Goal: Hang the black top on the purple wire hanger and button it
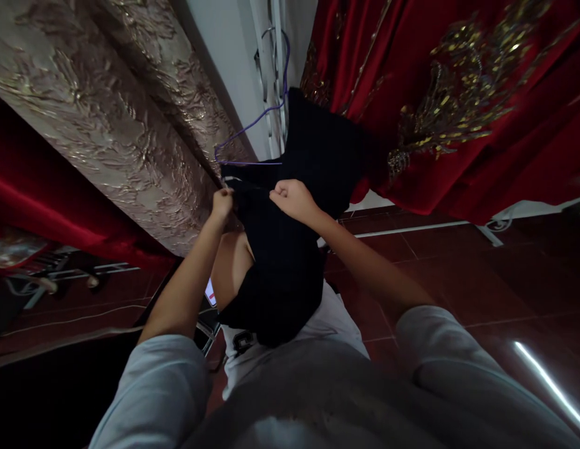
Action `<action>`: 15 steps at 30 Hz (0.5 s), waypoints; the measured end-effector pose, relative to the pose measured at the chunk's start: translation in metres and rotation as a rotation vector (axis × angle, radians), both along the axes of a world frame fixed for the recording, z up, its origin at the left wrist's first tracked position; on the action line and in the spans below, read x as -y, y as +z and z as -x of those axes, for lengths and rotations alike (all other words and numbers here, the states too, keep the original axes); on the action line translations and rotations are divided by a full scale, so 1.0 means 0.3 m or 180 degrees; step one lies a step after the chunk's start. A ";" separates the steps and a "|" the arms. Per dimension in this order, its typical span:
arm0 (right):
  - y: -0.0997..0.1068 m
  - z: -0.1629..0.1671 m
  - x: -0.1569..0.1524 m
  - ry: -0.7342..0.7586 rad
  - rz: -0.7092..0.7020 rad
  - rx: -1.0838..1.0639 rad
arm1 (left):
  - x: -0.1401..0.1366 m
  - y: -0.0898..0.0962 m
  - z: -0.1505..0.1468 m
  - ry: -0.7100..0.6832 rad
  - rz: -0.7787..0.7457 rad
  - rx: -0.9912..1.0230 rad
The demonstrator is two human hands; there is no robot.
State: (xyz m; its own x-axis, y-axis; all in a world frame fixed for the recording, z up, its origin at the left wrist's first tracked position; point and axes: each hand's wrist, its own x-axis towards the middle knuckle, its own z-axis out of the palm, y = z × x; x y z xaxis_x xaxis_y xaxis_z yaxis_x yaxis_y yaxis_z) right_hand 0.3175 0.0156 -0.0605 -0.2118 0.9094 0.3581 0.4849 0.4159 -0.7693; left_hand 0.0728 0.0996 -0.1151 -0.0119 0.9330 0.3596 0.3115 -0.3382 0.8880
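A black garment (285, 249) hangs down in front of me and drapes over my lap; its exact kind I cannot make out. Its upper edge is on a thin purple wire hanger (252, 128), whose hook goes up to a white metal bar. My left hand (223, 202) pinches the cloth near the left end of that edge, by a small pale patch. Closed too, my right hand (292, 196) grips the cloth near its middle, just below the hanger's bottom wire. Between the two hands the fabric runs as a fold.
Pale embossed fabric (145, 125) with a golden sheen hangs at the left. Red cloth with gold sequin work (458, 93) hangs at the right. A lit phone (210, 292) shows beside my leg. White rack feet (491, 234) stand on the dark red tiled floor.
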 end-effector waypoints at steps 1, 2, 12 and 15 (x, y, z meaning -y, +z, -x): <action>0.000 -0.013 0.001 0.0000 0.0114 0.0118 | 0.013 -0.032 -0.014 -0.0059 0.0113 0.0006; -0.003 -0.028 0.003 -0.0024 0.0211 0.0220 | 0.024 -0.047 -0.031 -0.0092 0.0181 -0.0049; 0.020 -0.017 0.003 0.0139 -0.0036 -0.0692 | 0.190 0.315 -0.326 -0.0959 -0.1116 -0.0610; 0.071 -0.010 0.024 0.0314 0.0589 -0.1402 | 0.246 0.343 -0.338 -0.1232 -0.0979 -0.0720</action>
